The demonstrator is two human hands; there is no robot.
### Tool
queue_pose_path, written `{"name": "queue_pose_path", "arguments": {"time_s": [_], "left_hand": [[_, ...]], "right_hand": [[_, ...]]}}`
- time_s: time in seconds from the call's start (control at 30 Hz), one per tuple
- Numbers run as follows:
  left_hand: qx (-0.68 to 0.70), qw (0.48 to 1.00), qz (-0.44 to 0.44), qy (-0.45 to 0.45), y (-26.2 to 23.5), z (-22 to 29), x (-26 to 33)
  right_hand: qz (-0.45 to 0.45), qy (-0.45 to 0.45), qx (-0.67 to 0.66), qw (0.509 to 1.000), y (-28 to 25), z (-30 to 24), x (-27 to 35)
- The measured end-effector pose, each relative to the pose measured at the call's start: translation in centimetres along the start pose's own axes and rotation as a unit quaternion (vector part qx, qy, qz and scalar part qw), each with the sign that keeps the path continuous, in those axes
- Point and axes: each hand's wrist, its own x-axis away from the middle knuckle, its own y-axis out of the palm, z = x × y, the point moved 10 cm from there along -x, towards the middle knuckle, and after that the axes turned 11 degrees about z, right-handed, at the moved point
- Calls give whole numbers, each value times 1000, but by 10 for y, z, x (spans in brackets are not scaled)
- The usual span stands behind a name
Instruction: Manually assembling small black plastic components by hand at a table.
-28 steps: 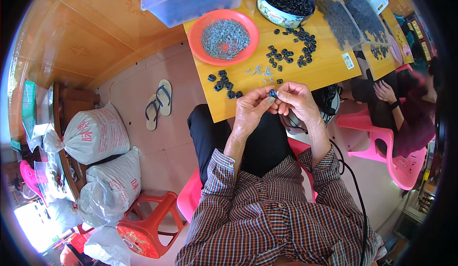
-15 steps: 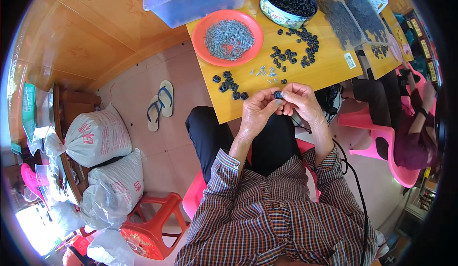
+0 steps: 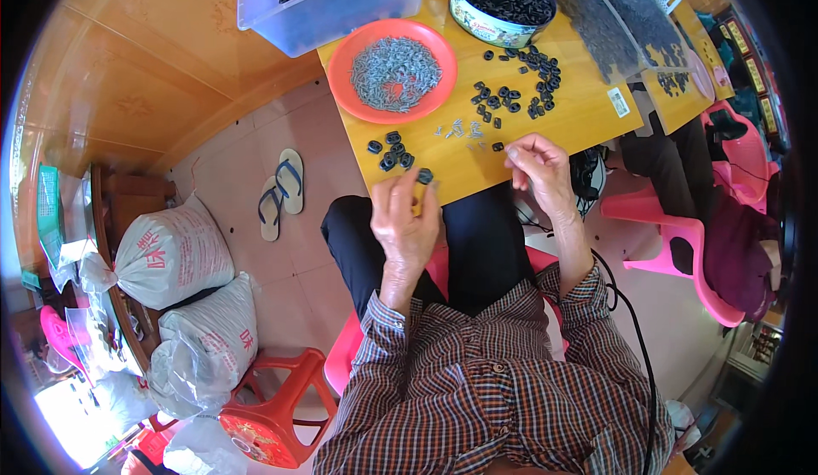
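Floor clutter and side furniture around a yellow work table

A pair of flip-flops (image 3: 279, 192) lies on the tiled floor left of the table. Two filled white sacks (image 3: 175, 253) sit against a dark wooden cabinet (image 3: 119, 211), with a red plastic stool (image 3: 273, 411) just below them. A clear plastic bin (image 3: 336, 6) stands at the table's far corner. At right, a pink plastic chair (image 3: 673, 236) holds another seated person (image 3: 724, 219).
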Motion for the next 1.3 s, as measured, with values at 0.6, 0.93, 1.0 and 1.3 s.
{"name": "queue_pose_path", "arguments": {"time_s": [0.6,0.93,1.0,1.3], "left_hand": [[-178,981,-16,73,-6,-8,-6],[-132,988,35,68,-11,-11,0],[-110,992,47,32,-12,-15,4],[224,947,-118,-199,59,1,37]], "right_hand": [[134,-348,382,846,4,-42,11],[123,-351,347,861,-1,-37,12],[91,-238,213,943,-5,-20,5],[-19,60,-11,998,16,6,14]]}}
